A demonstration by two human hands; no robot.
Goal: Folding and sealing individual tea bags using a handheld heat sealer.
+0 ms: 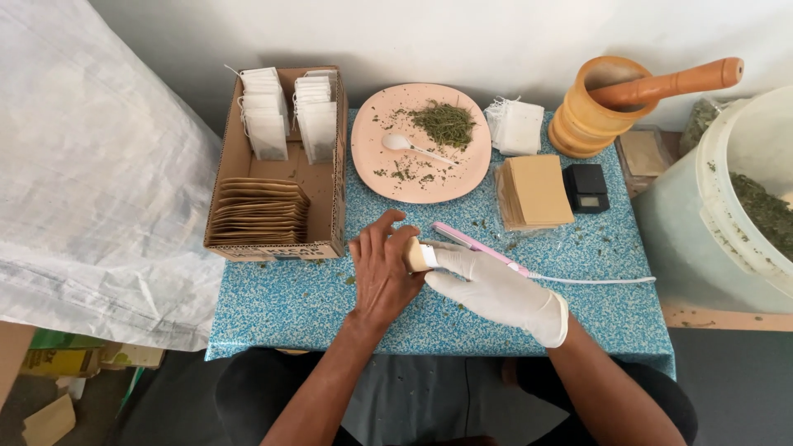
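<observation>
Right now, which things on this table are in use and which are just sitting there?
In use: left hand, gloved right hand, small tan packet, pink sealer.

Sitting there: plate of dried herbs, white spoon, mortar and pestle, cardboard box, scale.

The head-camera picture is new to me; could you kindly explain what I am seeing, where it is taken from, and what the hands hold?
The camera sits on a person's head and looks down at a blue speckled table. The bare left hand and the white-gloved right hand hold a small tan packet together, over a pink flat-iron-like tool with a white cord. Behind lie a pink plate of dried green herbs with a white spoon, a cardboard box of white bags and brown envelopes, a stack of tan envelopes, a small black scale, and a wooden mortar with pestle.
</observation>
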